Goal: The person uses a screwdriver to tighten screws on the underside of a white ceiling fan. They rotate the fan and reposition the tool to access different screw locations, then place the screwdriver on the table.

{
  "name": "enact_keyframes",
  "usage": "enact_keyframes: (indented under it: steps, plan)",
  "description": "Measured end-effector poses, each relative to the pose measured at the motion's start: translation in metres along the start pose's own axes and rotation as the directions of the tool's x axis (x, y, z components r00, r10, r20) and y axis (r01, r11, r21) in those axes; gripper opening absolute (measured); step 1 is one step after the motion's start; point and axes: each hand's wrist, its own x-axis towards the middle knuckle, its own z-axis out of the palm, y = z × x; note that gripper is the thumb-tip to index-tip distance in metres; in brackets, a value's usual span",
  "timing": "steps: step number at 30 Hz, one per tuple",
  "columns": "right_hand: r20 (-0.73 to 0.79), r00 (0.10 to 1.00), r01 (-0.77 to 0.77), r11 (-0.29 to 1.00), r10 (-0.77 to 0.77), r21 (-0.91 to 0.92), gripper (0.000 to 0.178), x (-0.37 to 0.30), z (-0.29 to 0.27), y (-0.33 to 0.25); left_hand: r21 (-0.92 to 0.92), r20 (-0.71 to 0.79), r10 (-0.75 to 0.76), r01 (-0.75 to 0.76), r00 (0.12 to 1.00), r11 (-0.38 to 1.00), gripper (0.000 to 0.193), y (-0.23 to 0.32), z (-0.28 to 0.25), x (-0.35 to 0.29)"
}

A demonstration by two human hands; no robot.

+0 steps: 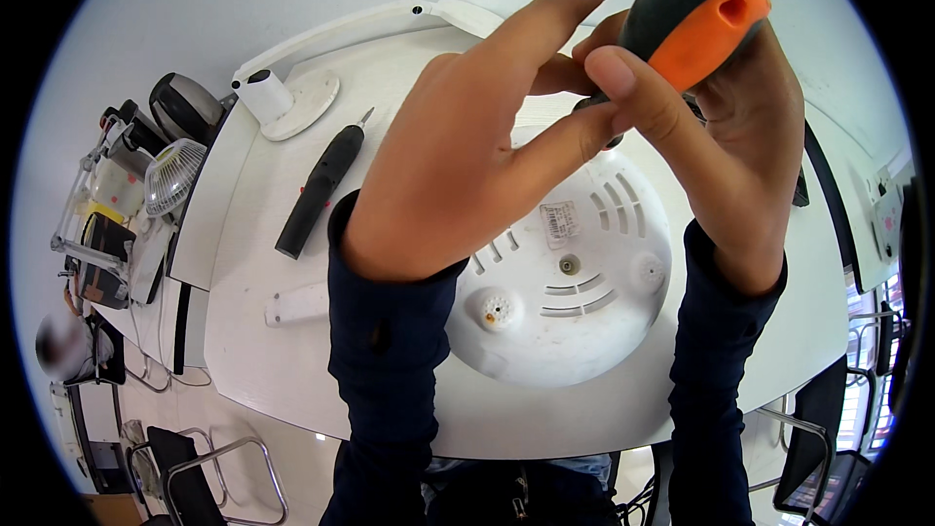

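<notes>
An orange and black screwdriver (697, 18) is raised in front of me, its thick handle toward the upper right. My right hand (745, 127) wraps around it, thumb on the narrow end of the handle. Thumb and fingers of my left hand (453, 141) close around the same narrow end, meeting my right thumb there. The hands mostly hide the shaft and tip. Below them on the table lies a round white appliance base (614, 331), underside up, with slotted vents, a paper label, a central hole and perforated round feet.
To the left on the white table (248, 234) lies a black pen-shaped electric screwdriver (326, 185). Near it is a flat white plastic piece (297, 306), partly behind my left sleeve. A white jointed arm with a round base (302, 109) lies farther back. Chairs (195, 477) stand beyond the table.
</notes>
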Motion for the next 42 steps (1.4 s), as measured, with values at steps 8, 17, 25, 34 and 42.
enact_keyframes:
  steps: [8, 17, 25, 34, 42]
  plan:
    - [-0.046, 0.997, 0.056, 0.996, -0.053, 0.068, 0.051, -0.003, -0.005, 0.016, 0.171, -0.064, 0.011, 0.0, 0.998, 0.985, 0.047, 0.004, -0.026, -0.012]
    - [-0.023, 0.997, 0.071, 0.991, -0.069, 0.116, 0.044, -0.008, -0.018, 0.007, 0.378, -0.162, 0.053, 0.013, 0.985, 0.926, 0.047, 0.009, -0.04, -0.018]
    - [-0.053, 0.997, 0.056, 0.998, -0.053, 0.04, 0.046, -0.008, -0.018, 0.004, 0.39, -0.081, -0.462, 0.454, 0.883, 0.801, 0.04, 0.027, -0.053, -0.053]
    - [-0.036, 0.99, 0.126, 0.963, -0.138, -0.237, 0.037, -0.012, -0.079, 0.021, 0.467, 0.086, -0.697, 0.589, 0.712, 0.659, 0.051, 0.005, -0.075, -0.215]
    - [0.203, 0.977, 0.129, 0.935, -0.063, -0.33, 0.036, -0.059, -0.07, -0.018, 0.721, -0.045, -0.579, 0.428, 0.814, 0.546, 0.049, -0.017, -0.07, -0.248]
